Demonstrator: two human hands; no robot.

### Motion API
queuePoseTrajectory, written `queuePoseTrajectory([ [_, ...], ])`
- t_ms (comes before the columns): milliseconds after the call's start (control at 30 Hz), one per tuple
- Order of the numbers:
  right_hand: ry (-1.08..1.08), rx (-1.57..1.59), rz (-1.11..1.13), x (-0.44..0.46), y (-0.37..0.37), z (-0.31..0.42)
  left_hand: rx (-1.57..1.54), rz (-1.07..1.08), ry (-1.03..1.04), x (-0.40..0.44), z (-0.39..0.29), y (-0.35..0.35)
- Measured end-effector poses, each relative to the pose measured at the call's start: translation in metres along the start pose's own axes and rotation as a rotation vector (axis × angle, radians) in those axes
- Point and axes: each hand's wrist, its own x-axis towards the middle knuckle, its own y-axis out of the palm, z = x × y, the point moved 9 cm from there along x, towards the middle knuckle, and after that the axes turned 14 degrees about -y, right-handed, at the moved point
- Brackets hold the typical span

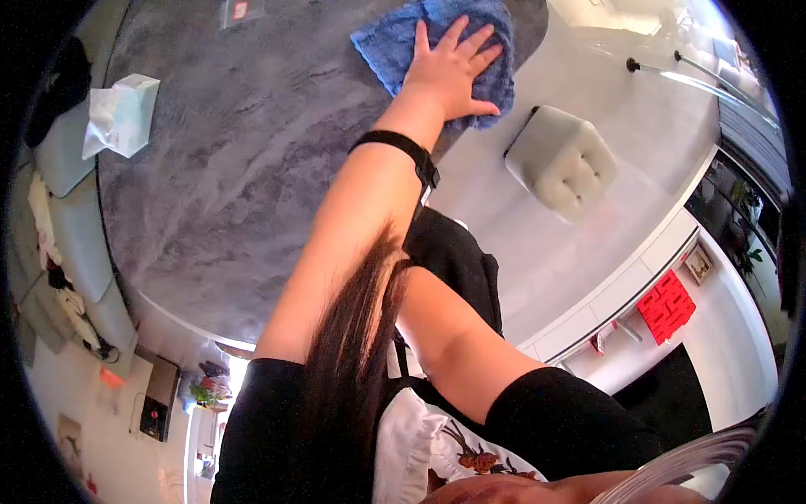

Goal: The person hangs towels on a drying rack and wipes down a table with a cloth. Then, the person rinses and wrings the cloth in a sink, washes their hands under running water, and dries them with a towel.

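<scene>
My left hand (453, 74) lies palm down with its fingers spread on a blue cloth (502, 38). The cloth is rumpled and rests at the edge of a dark grey marbled tabletop (201, 176). On the wrist is a black band (390, 139). My right forearm (462, 344) reaches in from the lower right and passes behind long dark hair (348, 336) and the left forearm. The right hand itself is hidden there.
A white and pale green packet (122, 116) stands near the table's left edge, and a small clear item with a red label (241, 10) lies at the top. To the right are a tufted stool (562, 160) and a cabinet (579, 332). A grey sofa (80, 244) is left.
</scene>
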Motion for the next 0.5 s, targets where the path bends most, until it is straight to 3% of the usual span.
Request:
queuePoseTrajectory([
  [233, -0.177, 0.044, -0.086, -0.006, -0.006, 0.011, 0.013, -0.005, -0.092, -0.017, 0.002, -0.006],
  [500, -0.467, 0.114, -0.075, -0.007, 0.001, 0.014, -0.055, -0.023, -0.214, -0.102, 0.046, -0.001],
])
